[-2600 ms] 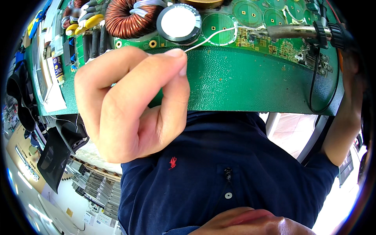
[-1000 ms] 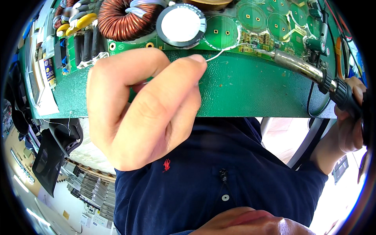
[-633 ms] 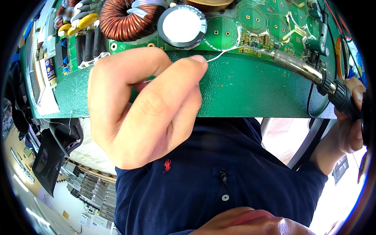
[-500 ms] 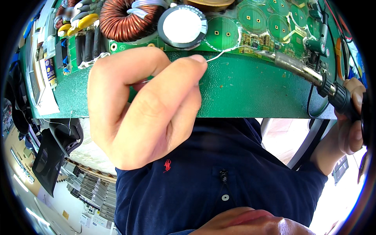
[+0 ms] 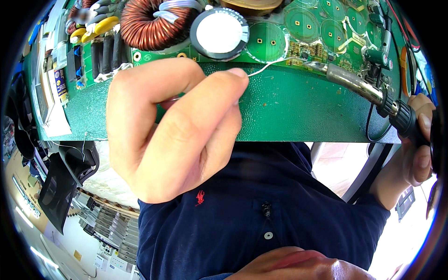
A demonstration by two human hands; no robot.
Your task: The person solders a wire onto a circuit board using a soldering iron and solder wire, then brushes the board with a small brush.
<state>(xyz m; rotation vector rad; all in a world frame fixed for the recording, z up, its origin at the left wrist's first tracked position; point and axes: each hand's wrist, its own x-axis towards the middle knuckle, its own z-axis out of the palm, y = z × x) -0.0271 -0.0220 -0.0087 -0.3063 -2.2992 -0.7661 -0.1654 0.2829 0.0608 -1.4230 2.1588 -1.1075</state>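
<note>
- Left hand [image 5: 172, 135]: thumb and forefinger pinching one solder wire [image 5: 266, 68], tip at circuit board [image 5: 298, 107] edge.
- Right hand [image 5: 417, 140]: wrapped around one soldering iron [image 5: 359, 86], tip beside wire end.
- On board: one copper coil [image 5: 149, 23], one round capacitor [image 5: 219, 32].

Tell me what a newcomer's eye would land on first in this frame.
The left hand fills the centre, pinching a thin solder wire between thumb and forefinger. At the right edge, the right hand holds a soldering iron whose tip meets the wire's end on the green circuit board. Along the board's top sit a copper coil and a round capacitor.
</note>
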